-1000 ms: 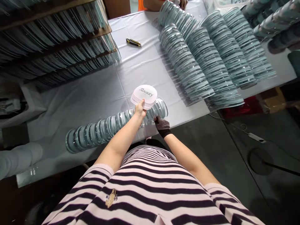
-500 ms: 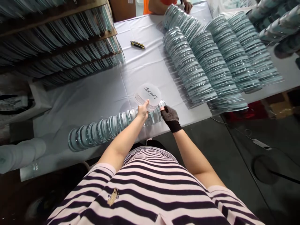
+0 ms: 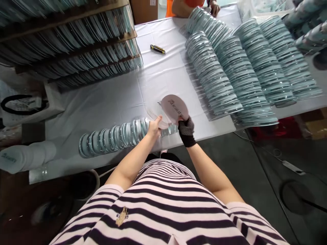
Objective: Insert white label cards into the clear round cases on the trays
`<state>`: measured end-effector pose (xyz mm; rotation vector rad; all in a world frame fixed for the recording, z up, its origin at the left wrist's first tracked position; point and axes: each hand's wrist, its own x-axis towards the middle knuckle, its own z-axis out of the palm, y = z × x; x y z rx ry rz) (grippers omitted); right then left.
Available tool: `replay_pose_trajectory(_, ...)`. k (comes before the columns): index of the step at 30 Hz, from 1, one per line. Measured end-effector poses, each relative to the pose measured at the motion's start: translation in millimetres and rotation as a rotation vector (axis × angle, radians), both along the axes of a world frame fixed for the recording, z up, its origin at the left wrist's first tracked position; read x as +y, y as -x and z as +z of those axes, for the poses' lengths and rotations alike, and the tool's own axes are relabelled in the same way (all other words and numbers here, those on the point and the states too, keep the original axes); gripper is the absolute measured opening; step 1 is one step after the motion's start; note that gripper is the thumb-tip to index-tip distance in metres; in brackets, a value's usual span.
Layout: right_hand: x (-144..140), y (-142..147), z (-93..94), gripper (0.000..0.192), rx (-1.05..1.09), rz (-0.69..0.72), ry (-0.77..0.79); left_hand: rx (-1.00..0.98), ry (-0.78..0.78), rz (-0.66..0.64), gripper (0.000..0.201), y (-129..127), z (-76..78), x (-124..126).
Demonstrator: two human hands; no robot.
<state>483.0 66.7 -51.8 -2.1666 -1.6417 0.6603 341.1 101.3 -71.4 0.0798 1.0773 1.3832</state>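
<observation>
While my bare left hand point(image 3: 154, 127) pinches a thin stack of round white printed cards point(image 3: 159, 119) from below, my right hand in its black dotted glove point(image 3: 186, 129) is closed on the edge of a single round white card with dark lettering point(image 3: 175, 107), tilted up and just clear of the stack so that one sheet separates from the rest. Both hands sit close together over the near end of a long row of clear round plastic lids with pale blue inserts point(image 3: 114, 136), which lies on its side along the front edge of the desk covered in white cloth point(image 3: 114, 98), within easy reach of the cards. Farther back, several leaning rows of the same clear and blue discs point(image 3: 230, 71) overlap like fallen dominoes, which keeps them from rolling. A yellow and black utility knife point(image 3: 157, 49) lies apart on the cloth. At the far end a person in an orange top point(image 3: 184, 5) rests a hand on another row. To my left, wooden shelves point(image 3: 68, 44) hold more discs packed on edge.
</observation>
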Motion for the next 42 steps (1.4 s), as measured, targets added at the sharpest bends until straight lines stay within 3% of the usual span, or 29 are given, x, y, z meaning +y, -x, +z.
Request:
replay_pose_trajectory(3,-39.4,-22.7,-1.7,0.053,-0.118,0.003,0.027,-0.003,0.064,0.132,0.037,17.1,2.0,19.6)
replay_pose_trajectory(6,-87.3,-29.7,-2.1,0.043,-0.179,0.252,0.18,-0.02,0.081,0.164,0.039,28.0,0.6,34.7)
replay_pose_trajectory(9,-107.6,-13.7,-5.9,0.035,-0.197,0.379,0.302,-0.028,0.098,0.157,0.04,29.4,-4.1,38.2)
replay_pose_trajectory(14,-63.9,30.5,-20.0,0.037,-0.242,0.397,0.39,-0.034,0.098,0.141,0.042,27.3,-9.6,34.1)
replay_pose_trajectory(18,-30.3,43.9,-22.7,0.037,-0.257,0.37,0.396,-0.04,0.073,0.121,0.044,28.1,-11.7,34.3)
replay_pose_trajectory(24,-41.3,35.8,-18.9,0.031,-0.213,0.408,0.327,-0.097,0.058,0.134,0.043,31.4,-20.4,38.4)
replay_pose_trajectory(30,-51.0,41.3,-22.3,0.034,-0.122,0.3,0.298,-0.061,0.126,0.13,0.04,31.6,-15.4,36.4)
replay_pose_trajectory(36,-37.7,47.0,-26.7,0.031,-0.151,0.316,0.295,-0.037,0.076,0.121,0.043,31.7,-12.3,33.7)
replay_pose_trajectory(42,-25.4,45.7,-35.8,0.034,-0.176,0.357,0.267,-0.085,0.124,0.101,0.04,33.7,-10.6,35.4)
